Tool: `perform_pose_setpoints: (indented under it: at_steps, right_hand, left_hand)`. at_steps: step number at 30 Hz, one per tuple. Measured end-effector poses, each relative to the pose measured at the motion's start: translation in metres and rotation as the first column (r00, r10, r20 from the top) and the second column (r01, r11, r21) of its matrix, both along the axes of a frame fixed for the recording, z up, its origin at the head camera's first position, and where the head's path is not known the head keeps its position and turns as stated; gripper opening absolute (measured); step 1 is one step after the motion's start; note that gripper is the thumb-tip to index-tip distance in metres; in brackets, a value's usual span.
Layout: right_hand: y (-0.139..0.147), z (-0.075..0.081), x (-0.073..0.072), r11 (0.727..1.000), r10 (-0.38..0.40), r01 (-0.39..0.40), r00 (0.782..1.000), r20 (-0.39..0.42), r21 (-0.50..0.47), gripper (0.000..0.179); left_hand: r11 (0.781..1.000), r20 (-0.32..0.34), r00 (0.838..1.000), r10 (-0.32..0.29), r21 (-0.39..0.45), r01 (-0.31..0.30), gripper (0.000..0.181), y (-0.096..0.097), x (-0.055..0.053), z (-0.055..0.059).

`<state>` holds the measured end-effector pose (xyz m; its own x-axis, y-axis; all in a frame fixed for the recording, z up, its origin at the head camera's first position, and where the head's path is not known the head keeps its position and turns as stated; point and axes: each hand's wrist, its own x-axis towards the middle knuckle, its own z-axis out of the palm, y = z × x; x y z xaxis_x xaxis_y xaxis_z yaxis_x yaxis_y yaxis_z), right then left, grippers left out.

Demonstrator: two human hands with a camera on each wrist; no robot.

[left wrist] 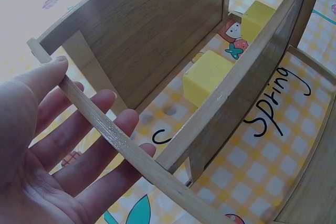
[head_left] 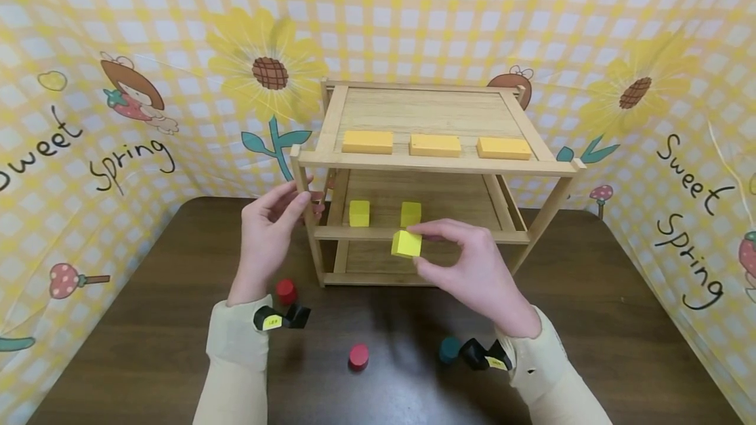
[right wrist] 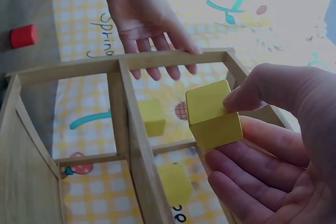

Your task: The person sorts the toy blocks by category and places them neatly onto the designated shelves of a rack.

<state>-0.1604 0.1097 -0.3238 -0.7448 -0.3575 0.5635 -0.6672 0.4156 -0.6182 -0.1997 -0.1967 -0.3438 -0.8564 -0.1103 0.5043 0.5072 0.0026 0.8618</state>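
Note:
My right hand pinches a yellow cube between thumb and fingers, just in front of the middle tier of a wooden shelf. Two more yellow cubes stand on that tier, one at left and one partly behind the held cube. At the shelf's front left post, my left hand holds on, thumb on one side and fingers on the other. The right wrist view shows the held cube clear of the shelf frame.
Three yellow-orange rectangular blocks lie in a row along the top tier's front. On the dark table are a red cylinder by the left wrist, another red cylinder nearer, and a teal cylinder. A checked cloth hangs behind.

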Motion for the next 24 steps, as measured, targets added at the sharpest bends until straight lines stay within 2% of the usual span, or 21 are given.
perform_pose_setpoints:
  at_steps: [5, 11, 17, 24]
  right_hand:
    - [0.008, 0.005, -0.001, 1.000, -0.014, 0.014, 1.000, -0.003, -0.026, 0.040]
    - [0.019, 0.011, -0.003, 0.999, -0.034, 0.034, 0.999, -0.015, -0.040, 0.041]
    - [0.029, 0.016, -0.004, 0.995, -0.091, 0.090, 0.996, -0.012, -0.047, 0.041]
    - [0.040, 0.017, -0.005, 0.989, -0.139, 0.139, 0.990, 0.004, -0.049, 0.042]
  left_hand:
    - [0.999, -0.020, 0.999, -0.035, 0.033, 0.035, 0.029, 0.000, -0.001, 0.001]
    - [0.999, -0.015, 1.000, -0.025, 0.020, 0.025, 0.029, -0.001, -0.001, 0.001]
    - [1.000, 0.001, 1.000, -0.008, 0.002, 0.008, 0.031, -0.002, -0.001, 0.000]
    - [1.000, 0.010, 1.000, -0.015, -0.004, 0.015, 0.033, -0.002, -0.002, 0.000]
